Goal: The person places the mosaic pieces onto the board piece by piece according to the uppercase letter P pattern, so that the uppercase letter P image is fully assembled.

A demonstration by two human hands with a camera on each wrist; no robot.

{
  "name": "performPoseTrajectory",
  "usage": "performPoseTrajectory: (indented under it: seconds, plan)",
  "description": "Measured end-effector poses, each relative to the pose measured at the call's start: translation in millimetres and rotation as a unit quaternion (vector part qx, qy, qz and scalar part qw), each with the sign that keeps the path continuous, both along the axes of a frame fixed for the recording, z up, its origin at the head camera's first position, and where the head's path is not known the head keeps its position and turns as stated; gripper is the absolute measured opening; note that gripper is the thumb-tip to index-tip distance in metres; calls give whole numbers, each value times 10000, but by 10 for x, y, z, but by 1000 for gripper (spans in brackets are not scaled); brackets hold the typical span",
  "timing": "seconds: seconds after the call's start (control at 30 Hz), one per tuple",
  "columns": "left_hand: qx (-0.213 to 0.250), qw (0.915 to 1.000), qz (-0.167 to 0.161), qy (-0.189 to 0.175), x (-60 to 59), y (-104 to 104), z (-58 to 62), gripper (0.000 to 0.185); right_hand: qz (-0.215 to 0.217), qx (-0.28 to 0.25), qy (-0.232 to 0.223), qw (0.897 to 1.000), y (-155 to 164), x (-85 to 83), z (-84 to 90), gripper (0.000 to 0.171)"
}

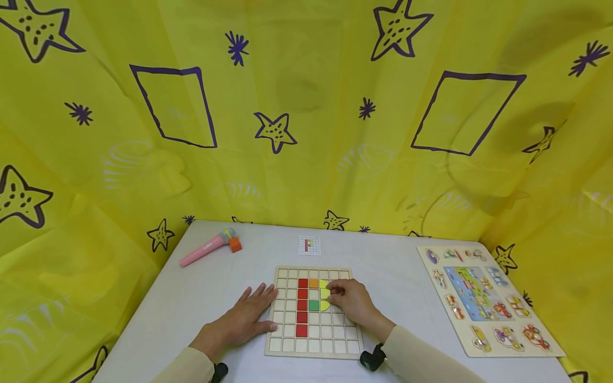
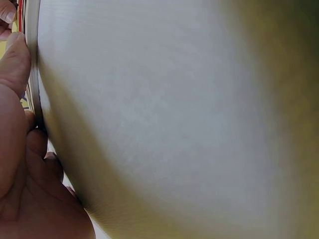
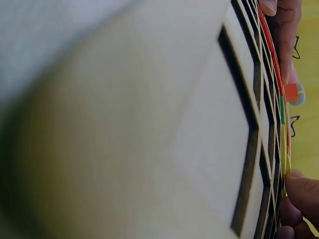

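Observation:
A wooden grid board point(image 1: 287, 346) lies flat on the table. Down it runs a column of several red square tiles point(image 1: 302, 305). To their right are an orange square point(image 1: 313, 283), a green square point(image 1: 313, 305) and yellow tiles point(image 1: 324, 306), the top and bottom ones rounded. My right hand point(image 1: 353, 300) pinches the middle yellow tile at its grid cell, thumb tip point(image 3: 298, 179) right at the yellow edge. Spread flat on the table, my left hand point(image 1: 246, 316) has its fingertips and thumb against the board's left edge.
Beyond the board lies a small pattern card point(image 1: 309, 246) showing a coloured grid. A pink microphone point(image 1: 206, 251) and an orange block point(image 1: 235, 244) are at the back left. On the right rests a wooden picture puzzle point(image 1: 471, 340). Yellow patterned cloth point(image 1: 306, 175) surrounds the table.

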State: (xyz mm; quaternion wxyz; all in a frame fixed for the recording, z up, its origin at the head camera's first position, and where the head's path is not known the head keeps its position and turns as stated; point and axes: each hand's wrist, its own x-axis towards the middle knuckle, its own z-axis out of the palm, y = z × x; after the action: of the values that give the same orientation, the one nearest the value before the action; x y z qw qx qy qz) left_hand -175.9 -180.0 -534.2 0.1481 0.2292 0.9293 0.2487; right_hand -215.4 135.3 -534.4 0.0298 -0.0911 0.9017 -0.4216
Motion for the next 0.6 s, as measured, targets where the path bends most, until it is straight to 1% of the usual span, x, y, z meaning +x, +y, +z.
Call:
performPoseTrajectory:
  seconds: [0.37, 0.6]
  plan:
    - [8, 10000, 27, -33, 8, 2, 19, 89, 64, 71, -95, 9999, -10, -3, 21, 20]
    - [56, 10000, 14, -47, 8, 2, 19, 89, 88, 17, -52, 9999, -6, 11, 29, 19]
